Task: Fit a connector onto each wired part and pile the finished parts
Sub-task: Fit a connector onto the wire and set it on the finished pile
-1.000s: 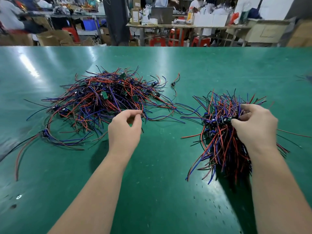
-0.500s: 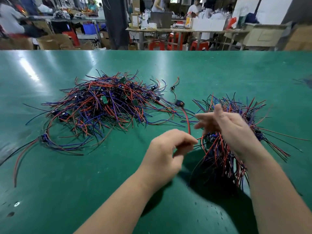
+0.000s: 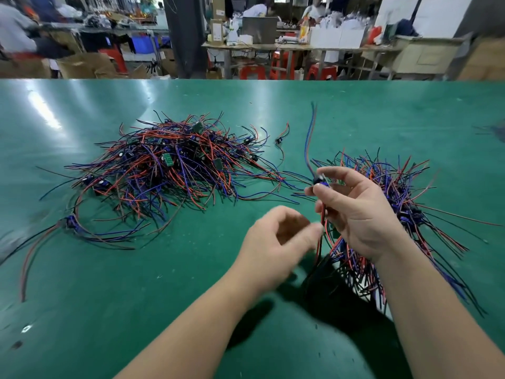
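Head camera is looking down at two bare hands working over a green table [image 3: 246,105]. The right hand [image 3: 358,214] is pinching one wired part [image 3: 317,180] by its small dark body between thumb and fingertips, holding it up off the table. Its blue and red wires are rising away, and others are hanging down past the palm. The left hand [image 3: 276,242] is hovering just beside those hanging wires with its fingers curled. It is blurred, so I cannot tell if it is gripping one. Whether a connector is on the part is too small to see. A dense pile [image 3: 404,198] of wired parts is lying under and behind the right hand. A larger, looser heap [image 3: 169,165] is lying well apart to the left. The fingertip hold looks light, so a tug on the trailing wires could probably pull the part free. They could also snag in the dense pile below.
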{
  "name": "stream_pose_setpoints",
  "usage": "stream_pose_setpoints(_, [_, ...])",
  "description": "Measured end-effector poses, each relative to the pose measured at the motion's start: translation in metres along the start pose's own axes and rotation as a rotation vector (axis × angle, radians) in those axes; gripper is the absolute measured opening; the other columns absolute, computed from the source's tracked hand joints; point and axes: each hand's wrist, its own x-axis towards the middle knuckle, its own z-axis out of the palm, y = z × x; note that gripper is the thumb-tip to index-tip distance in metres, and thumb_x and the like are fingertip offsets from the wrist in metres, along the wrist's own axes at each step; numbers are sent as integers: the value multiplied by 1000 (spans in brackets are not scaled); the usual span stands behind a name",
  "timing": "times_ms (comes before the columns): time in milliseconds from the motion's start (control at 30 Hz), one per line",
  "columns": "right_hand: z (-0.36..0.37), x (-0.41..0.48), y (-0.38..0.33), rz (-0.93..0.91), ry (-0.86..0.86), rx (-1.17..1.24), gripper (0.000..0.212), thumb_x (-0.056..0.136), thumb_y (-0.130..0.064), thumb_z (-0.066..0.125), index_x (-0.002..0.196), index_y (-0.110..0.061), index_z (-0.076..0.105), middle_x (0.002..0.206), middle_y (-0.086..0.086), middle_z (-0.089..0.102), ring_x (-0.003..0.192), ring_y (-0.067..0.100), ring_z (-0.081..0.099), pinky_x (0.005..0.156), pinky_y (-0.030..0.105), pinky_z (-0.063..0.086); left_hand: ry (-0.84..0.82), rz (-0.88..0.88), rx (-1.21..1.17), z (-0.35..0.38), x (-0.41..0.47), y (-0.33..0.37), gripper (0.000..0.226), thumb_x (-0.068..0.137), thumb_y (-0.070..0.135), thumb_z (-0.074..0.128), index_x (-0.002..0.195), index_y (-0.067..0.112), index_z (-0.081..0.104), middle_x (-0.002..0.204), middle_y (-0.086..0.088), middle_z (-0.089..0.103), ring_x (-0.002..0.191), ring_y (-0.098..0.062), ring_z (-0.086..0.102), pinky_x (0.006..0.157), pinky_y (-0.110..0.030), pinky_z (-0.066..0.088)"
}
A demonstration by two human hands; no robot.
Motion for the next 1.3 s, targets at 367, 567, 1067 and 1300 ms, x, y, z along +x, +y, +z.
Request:
stream_pose_setpoints(367, [16, -4, 17, -156, -180, -397, 23, 64, -26, 79, 69, -15, 60, 56, -4, 59, 52, 9, 53, 54, 18, 45, 125, -266, -540, -18, 11, 11, 18, 61, 33, 72, 71, 18, 74, 74, -2, 72, 70, -11, 68, 66, -21, 55])
stream_pose_setpoints(567, [14, 0, 15, -15, -23, -173, 36, 76, -47, 61, 64, -14, 71, 54, 1, 57, 51, 13, 50, 49, 20, 43, 92, -358, -1030, -35, 13, 26, 18, 62, 29, 69, 66, 11, 74, 63, -2, 71, 58, -8, 69, 50, -19, 55])
stream_pose_setpoints(1067, [10, -2, 18, 256, -83, -141, 8, 65, -13, 74, 61, -11, 67, 57, 3, 60, 47, 9, 50, 46, 17, 40, -120, -461, -302, -18, 3, 7, 15, 80, 24, 72, 69, 13, 70, 64, -5, 67, 58, -14, 67, 53, -22, 54])
stream_pose_setpoints(1300, [1, 5, 6, 115, 174, -93, 12, 86, -4, 63, 74, -3, 64, 61, 7, 67, 54, 12, 65, 49, 17, 50, -196, -499, -176, -16, 2, 6, 28, 83, 19, 69, 56, 14, 68, 62, -8, 67, 55, -17, 65, 52, -21, 53])
